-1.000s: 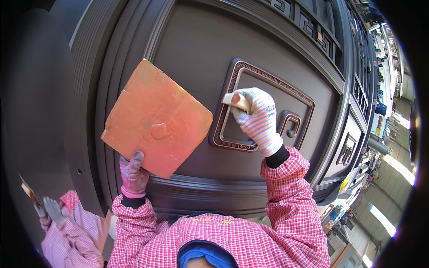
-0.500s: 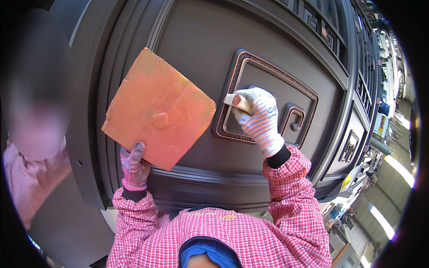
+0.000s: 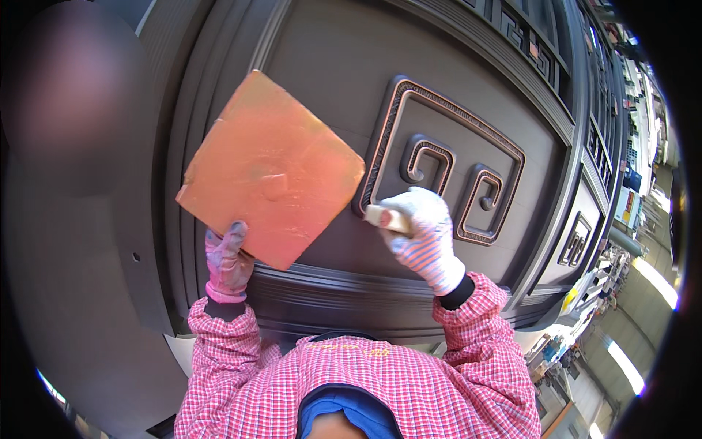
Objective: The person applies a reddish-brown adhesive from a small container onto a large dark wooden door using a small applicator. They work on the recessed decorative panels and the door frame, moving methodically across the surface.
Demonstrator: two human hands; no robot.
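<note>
My left hand [image 3: 229, 263], in a stained glove, grips the lower edge of a square board [image 3: 267, 139] coated in copper-orange, its thumb on the face. A small raised dab sits near the board's middle. In my right hand [image 3: 428, 238], wearing a striped white glove, a small white pad-like block [image 3: 377, 216] is held between closed fingers; a reddish patch shows on it. That block is at the lower left corner of a raised carved frame [image 3: 468, 115] with copper-coloured edge lines. Whether it touches the carving I cannot tell. Two hooked scroll carvings [image 3: 447, 155] lie inside the frame.
The dark brown panel [image 3: 329, 66] has stepped mouldings [image 3: 329, 285] along its borders. Openwork lattice [image 3: 523, 40] runs along the upper right, and a smaller carved panel [image 3: 578, 238] lies farther right. A blurred person [image 3: 77, 95] is at the far left.
My right hand with the block has moved down along the frame's left side, uncovering the left scroll. The board has shifted slightly right and up. The person at left has moved up in view.
</note>
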